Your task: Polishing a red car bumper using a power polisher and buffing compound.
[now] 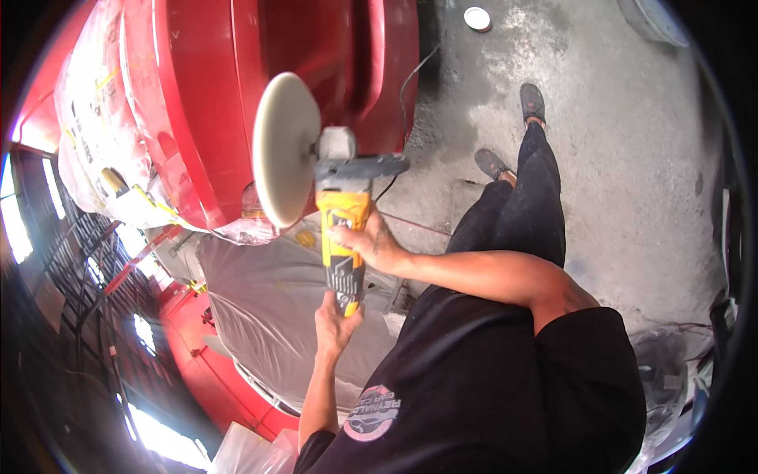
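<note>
Both of my hands hold a yellow-and-black rotary polisher [345, 228]. My right hand [379, 240] wraps around its yellow body, behind the grey gear head [337, 142] and a black bail handle [361, 167]. My left hand [335, 326] grips the tail end of the tool. A broad white polishing pad [286, 148] is mounted at the head, seen nearly edge-on and facing left. Behind the pad in the picture is a glossy red car body panel [207, 89]; whether they touch I cannot tell.
Clear masking film [98, 112] covers part of the red car. Translucent plastic sheeting [284, 314] drapes another large form. A dark cord [408, 80] runs near the bodywork. On the concrete floor [628, 195] are a white round lid or container [477, 19] and a bucket [654, 23].
</note>
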A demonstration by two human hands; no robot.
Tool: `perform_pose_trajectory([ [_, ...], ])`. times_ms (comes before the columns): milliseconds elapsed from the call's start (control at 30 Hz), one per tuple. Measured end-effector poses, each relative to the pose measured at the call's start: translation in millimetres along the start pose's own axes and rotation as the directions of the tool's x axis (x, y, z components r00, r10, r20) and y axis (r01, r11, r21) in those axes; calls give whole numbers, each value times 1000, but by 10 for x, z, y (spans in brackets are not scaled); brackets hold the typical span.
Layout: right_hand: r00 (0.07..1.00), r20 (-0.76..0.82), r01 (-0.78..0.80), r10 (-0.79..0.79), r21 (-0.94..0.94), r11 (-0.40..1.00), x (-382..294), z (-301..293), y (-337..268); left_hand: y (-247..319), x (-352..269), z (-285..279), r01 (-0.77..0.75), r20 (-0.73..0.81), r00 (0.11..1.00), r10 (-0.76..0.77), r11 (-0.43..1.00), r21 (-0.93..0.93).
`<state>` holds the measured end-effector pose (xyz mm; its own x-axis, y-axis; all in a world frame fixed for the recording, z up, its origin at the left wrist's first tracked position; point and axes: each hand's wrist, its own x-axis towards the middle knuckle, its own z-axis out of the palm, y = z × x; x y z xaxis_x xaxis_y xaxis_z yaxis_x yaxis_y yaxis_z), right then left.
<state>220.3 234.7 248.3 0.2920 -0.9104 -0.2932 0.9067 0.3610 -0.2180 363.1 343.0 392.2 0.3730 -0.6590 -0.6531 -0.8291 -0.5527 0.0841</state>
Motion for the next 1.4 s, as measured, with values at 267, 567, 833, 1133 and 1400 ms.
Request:
perform_pose_trajectory([
  [267,968,-230,-146,105,-169,975,268,-336,-78,258,395,161,-104,56,993,106,994,-33],
  [567,994,-20,93,-107,-355,930,-188,287,362,-355,-99,-82,-69,-11,998,68,987,-145],
  [833,991,-130,-61,34,-207,976,155,106,-91,41,221,-12,-154,-7,988,154,986,-67],
  [1133,988,-84,96,-130,-328,940,36,222,30,-117,102,26,-114,-19,993,113,969,-220],
  [1400,974,-180,-169,138,-168,971,345,-478,-321,286,537,393,-64,51,996,69,992,-107],
])
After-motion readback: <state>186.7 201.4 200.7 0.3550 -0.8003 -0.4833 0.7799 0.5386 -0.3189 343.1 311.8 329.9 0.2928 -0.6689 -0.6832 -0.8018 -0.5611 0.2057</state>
